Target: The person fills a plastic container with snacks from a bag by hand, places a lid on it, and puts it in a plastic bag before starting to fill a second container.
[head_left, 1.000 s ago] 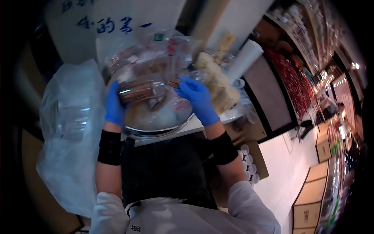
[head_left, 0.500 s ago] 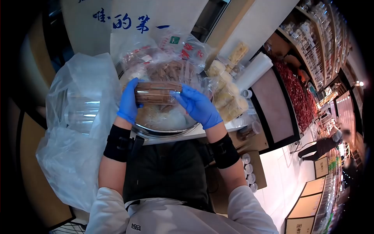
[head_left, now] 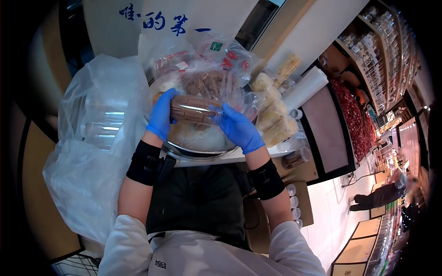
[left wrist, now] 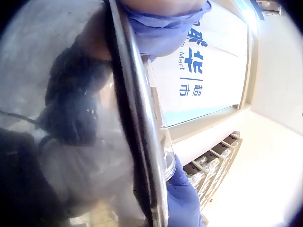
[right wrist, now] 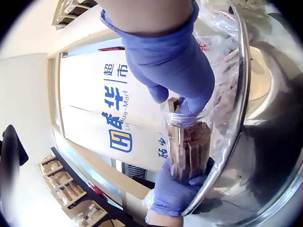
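Note:
In the head view, a clear plastic jar [head_left: 193, 110] packed with brown strips lies sideways over a metal basin [head_left: 202, 154]. My blue-gloved left hand [head_left: 159, 118] grips the jar around its bottom end. At the mouth, my blue-gloved right hand [head_left: 242, 130] has its fingers on a brown strip [right wrist: 174, 103] that sticks up past the rim, as the right wrist view shows. That view also has the left hand's glove [right wrist: 171, 189] wrapped round the lower jar. Plastic bags holding more brown strips [head_left: 207, 85] lie in the basin behind the jar.
A large translucent bag of empty jars [head_left: 103, 124] stands on the left. Tubs of pale yellow food [head_left: 276, 117] and a white plastic roll [head_left: 306, 87] sit to the right. Lidded containers [head_left: 294, 202] stand in a box below. A person [head_left: 382, 191] is farther off.
My right hand has brought a brown strip from beside the jar to its mouth. The jar has swung nearly level, and the head view has shifted a little.

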Motion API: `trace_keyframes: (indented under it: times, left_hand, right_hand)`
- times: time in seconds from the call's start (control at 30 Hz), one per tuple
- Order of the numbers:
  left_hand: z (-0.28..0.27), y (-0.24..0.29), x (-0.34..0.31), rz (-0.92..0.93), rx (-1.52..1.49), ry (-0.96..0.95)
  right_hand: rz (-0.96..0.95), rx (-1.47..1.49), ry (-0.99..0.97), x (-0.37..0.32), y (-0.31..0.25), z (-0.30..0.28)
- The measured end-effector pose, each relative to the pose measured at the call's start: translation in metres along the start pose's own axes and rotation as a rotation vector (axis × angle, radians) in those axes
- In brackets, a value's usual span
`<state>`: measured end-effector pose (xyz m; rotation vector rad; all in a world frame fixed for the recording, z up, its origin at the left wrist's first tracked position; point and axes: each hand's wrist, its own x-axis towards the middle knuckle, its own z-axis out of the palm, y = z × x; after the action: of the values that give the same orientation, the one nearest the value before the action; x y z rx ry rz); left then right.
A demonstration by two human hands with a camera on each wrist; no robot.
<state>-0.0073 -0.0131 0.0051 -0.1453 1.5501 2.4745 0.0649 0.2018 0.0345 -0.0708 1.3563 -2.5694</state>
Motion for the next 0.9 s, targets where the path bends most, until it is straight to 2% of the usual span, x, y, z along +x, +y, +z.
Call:
trace_keyframes:
  times: [0.2, 0.43, 0.5, 0.53, 0.6, 0.7, 0.83, 0.9]
  left_hand:
    - [-0.002, 0.001, 0.001, -0.013, 0.038, 0.006]
    - [-0.004, 0.0, 0.001, -0.015, 0.076, -0.079]
    - [-0.003, 0.0, 0.0, -0.005, 0.091, -0.091]
    - [-0.003, -0.001, 0.001, -0.017, 0.103, -0.093]
    - [-0.002, -0.001, 0.0, -0.027, 0.114, -0.095]
    - [0.0, -0.001, -0.001, -0.042, 0.149, -0.04]
    - [-0.003, -0.004, 0.003, -0.029, 0.109, -0.082]
    - [-0.004, -0.003, 0.003, -0.021, 0.088, -0.09]
  right_hand:
    - [-0.035, -0.045, 0.0, -0.008, 0.002, 0.0]
    - [-0.115, -0.16, -0.006, -0.006, 0.014, -0.007]
    - [-0.05, -0.241, 0.116, -0.004, 0.015, -0.009]
    - [-0.05, -0.239, 0.117, -0.004, 0.016, -0.008]
    - [-0.01, -0.193, 0.257, -0.004, 0.017, -0.004]
    - [-0.04, -0.18, 0.328, -0.003, 0.021, 0.0]
    - [-0.092, -0.313, 0.291, -0.007, 0.025, 0.002]
    - [-0.228, -0.489, 0.134, -0.018, 0.024, 0.011]
